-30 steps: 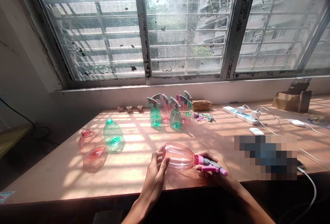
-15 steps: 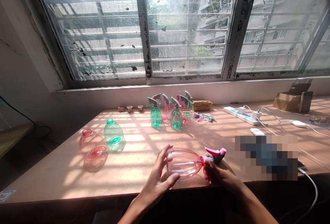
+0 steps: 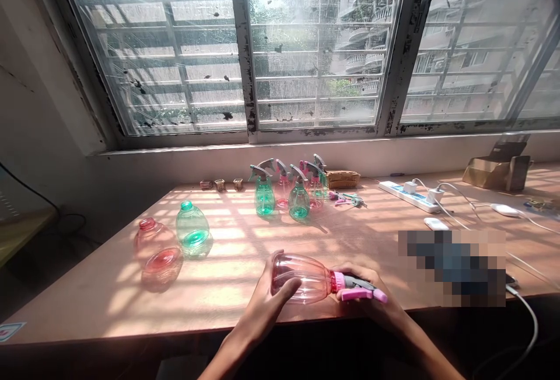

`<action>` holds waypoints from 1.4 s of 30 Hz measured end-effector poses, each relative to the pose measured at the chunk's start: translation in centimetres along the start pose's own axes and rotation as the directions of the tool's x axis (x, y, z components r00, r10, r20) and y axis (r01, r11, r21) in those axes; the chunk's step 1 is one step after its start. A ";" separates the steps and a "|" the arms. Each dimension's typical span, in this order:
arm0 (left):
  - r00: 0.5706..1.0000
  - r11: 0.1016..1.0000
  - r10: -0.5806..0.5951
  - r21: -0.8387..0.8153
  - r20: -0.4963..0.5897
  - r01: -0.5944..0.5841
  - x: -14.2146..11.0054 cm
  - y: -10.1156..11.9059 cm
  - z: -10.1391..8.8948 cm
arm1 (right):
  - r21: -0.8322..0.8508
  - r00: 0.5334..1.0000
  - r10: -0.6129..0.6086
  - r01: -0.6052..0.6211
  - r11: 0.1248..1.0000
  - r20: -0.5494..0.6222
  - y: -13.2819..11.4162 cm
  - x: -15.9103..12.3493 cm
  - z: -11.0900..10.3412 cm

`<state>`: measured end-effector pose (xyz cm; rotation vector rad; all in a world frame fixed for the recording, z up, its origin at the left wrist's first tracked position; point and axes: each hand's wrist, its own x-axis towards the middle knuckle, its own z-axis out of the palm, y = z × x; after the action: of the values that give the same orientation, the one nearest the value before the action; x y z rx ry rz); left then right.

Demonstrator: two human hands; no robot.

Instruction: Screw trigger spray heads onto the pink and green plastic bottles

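A clear pink spray bottle (image 3: 308, 278) lies sideways between my hands above the table's near edge, its spray head (image 3: 361, 289) pointing right. My left hand (image 3: 273, 289) wraps round the bottle's base end, thumb across the near side. Behind the neck and the grey-and-pink spray head, my right hand (image 3: 371, 286) is closed at the collar; its fingers are partly hidden. To the left stand an open pink bottle (image 3: 157, 246) and an open green bottle (image 3: 192, 228), both without spray heads. Several green and pink spray bottles (image 3: 299, 199) with heads on are grouped at the back.
Loose spray heads (image 3: 347, 199) lie beside the grouped bottles, near a brown woven box (image 3: 343, 180). A white power strip (image 3: 409, 196) with plugs and cables runs along the right. A cardboard box (image 3: 499, 167) sits farther right. Three small objects (image 3: 220, 185) line the back edge.
The spray head has turned about the bottle's length, so its pink trigger now faces me instead of up. The bottle has shifted slightly left, and my right hand has moved behind the neck.
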<state>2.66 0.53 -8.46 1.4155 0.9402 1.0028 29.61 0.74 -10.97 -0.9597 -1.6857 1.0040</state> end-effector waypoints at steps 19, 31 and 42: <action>0.980 0.963 0.196 0.185 0.017 -0.196 -0.1 -1.7 0.6 | 0.290 0.970 0.244 -0.233 0.928 -0.002 -1.1 0.2 -0.9; 0.926 0.726 0.376 0.613 0.026 -0.311 0.4 -3.1 1.0 | -0.200 0.995 -0.053 0.037 0.979 -0.079 -6.1 12.3 -0.8; 0.924 0.759 0.279 0.530 0.262 -0.379 -0.8 -2.0 0.6 | -0.542 0.971 -0.014 -0.120 0.832 -0.238 -2.3 25.4 4.9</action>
<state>2.94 -0.30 -10.51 2.2077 0.9225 0.8625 17.76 22.04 -2.14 -1.4464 -1.7859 0.3992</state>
